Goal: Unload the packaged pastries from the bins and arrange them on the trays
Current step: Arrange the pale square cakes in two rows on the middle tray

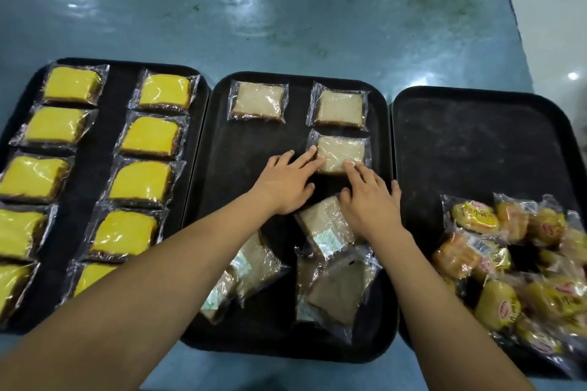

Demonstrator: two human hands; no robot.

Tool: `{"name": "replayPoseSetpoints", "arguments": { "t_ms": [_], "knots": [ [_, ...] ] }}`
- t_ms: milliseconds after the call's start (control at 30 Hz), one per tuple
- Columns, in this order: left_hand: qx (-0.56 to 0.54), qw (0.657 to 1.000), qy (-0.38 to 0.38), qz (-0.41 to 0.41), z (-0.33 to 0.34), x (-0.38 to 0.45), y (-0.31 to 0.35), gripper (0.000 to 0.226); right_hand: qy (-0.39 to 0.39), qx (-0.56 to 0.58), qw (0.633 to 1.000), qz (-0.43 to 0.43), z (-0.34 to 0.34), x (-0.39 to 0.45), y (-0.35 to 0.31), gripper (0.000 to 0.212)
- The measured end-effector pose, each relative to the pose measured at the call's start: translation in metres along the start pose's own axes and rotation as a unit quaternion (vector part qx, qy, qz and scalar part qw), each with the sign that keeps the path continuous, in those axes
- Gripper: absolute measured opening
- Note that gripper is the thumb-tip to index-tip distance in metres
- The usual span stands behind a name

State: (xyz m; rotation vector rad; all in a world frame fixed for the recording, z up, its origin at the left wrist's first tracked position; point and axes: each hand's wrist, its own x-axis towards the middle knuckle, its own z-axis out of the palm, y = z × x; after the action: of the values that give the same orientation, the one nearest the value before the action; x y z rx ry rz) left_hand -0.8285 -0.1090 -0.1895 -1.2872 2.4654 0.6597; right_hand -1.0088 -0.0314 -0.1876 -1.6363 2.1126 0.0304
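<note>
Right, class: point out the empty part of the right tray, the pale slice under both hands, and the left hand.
Right tray [470,143], head view, bare floor.
Pale slice [341,154], head view, wrapper centre.
Left hand [284,182], head view, back of hand.

Single head cam, wide-angle. Looks fwd and steeply down from above the near edge of three black trays set side by side. Close range: both forearms enter from bottom of frame. Table beyond fills the top; edges bow.

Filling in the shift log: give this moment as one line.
step: placing | item: clear-wrapped pale cake slice | place: middle black tray, right column | left hand: fingertips on it | right hand: fingertips on it
</note>
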Motion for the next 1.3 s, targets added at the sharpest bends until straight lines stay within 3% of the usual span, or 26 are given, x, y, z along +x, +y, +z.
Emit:
{"name": "replayPoseSetpoints", "arguments": {
  "t_ms": [200,333,467,600,700,833,933,1033,1100,1300],
  "knots": [
    [-0.020,0.994,0.103,0.008,0.014,-0.071,0.004,0.053,0.113,0.047,0.992,0.014,-0.005,-0.030,0.005,0.042],
    [-0.036,0.998,0.036,0.042,0.044,-0.112,0.030,0.060,0.157,0.033,0.984,0.074,-0.003,-0.071,0.009,0.030],
    [-0.048,0.999,0.004,0.022,0.060,-0.118,0.035,0.071,0.113,0.023,0.986,0.122,0.003,-0.096,0.003,0.036],
    [-0.050,0.998,0.004,0.032,0.051,-0.114,0.033,0.078,0.109,0.171,0.973,0.108,-0.001,-0.098,-0.019,0.024],
    [-0.086,0.996,0.021,0.021,0.040,-0.113,0.027,0.082,0.110,0.315,0.940,0.075,-0.014,-0.095,-0.050,0.022],
    [-0.162,0.976,0.122,-0.076,0.025,-0.118,0.000,0.069,0.062,0.391,0.918,0.012,-0.018,-0.076,-0.088,0.027],
    [-0.161,0.955,0.170,-0.181,0.016,-0.127,-0.030,0.067,-0.050,0.353,0.933,-0.042,-0.003,-0.063,-0.110,0.048],
    [-0.147,0.949,0.148,-0.235,0.018,-0.135,-0.053,0.067,-0.045,0.183,0.979,-0.076,0.024,-0.056,-0.116,0.049],
    [-0.134,0.957,0.138,-0.216,0.024,-0.138,-0.062,0.062,-0.008,0.093,0.993,-0.066,0.035,-0.058,-0.111,0.047],
    [-0.127,0.977,0.062,-0.162,0.039,-0.132,-0.071,0.057,0.000,0.076,0.993,-0.090,0.049,-0.060,-0.095,0.052]
  ]
}}
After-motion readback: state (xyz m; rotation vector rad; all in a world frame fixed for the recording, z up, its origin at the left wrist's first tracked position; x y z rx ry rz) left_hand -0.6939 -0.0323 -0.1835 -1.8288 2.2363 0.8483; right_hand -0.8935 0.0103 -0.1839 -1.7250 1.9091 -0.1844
